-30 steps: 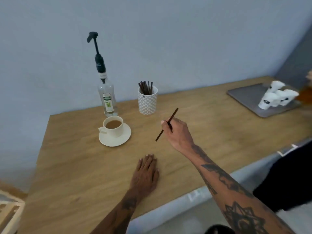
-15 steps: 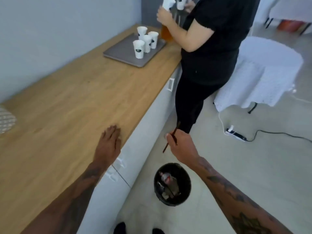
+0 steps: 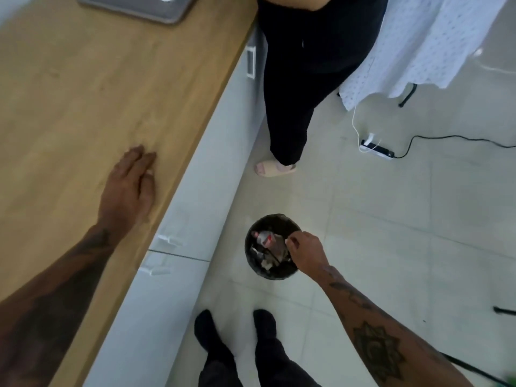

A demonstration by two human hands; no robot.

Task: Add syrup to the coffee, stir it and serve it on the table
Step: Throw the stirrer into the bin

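Only the head cam here, looking pretty much straight down past the edge of the wooden counter [image 3: 83, 107] onto a tiled floor. The left hand [image 3: 127, 188] lies flat on the counter near its front edge, palm down, fingers stretched out and close together, holding nothing. The right hand [image 3: 304, 254] is out over a small round black trash bin [image 3: 252, 263] on the floor, right above its right-hand rim, with the fingertips pinched in together; honestly can't tell if anything's between them. There's a thin dark stick [image 3: 272, 254] showing inside the bin just left of that hand, among a plastic bottle [image 3: 262, 236] and some crumpled trash, too blurry to say if it's touching the fingers. The coffee cup and syrup aren't in the shot at all. Corner of a grey tray [image 3: 145, 12] sits on the counter at the top. Another person in black trousers [image 3: 301, 88] and a beige slipper [image 3: 272, 169] stands by the counter, a white tablecloth [image 3: 418, 43] hangs to their right, and a power strip [image 3: 377, 149] with cables lies on the floor. The wearer's own dark shoes [image 3: 237, 331] show at the bottom.
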